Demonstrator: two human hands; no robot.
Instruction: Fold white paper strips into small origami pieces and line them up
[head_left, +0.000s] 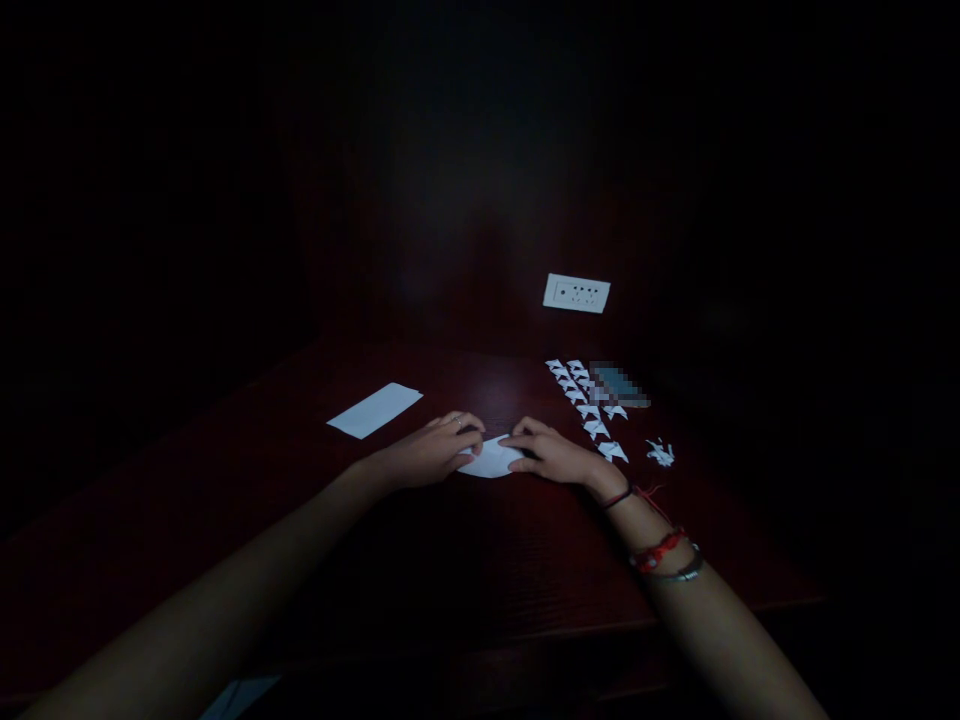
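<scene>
A small white piece of paper, with folded-looking edges, lies on the dark red table between my hands. On its left side the fingers of my left hand are curled, thumb and fingertips on the paper. My right hand pinches the opposite side, its thumb at the near edge and fingers across the top. Parts of the paper are hidden under my fingertips. To the left, a stack of blank white paper strips rests apart from my hand. Several folded white paper pieces stand in rows beyond my right hand.
A crumpled cluster of white paper bits sits right of the rows. Behind them is a blurred, flat bluish object. A white socket panel is on the back wall. The table's front edge runs below my arms; surroundings are very dark.
</scene>
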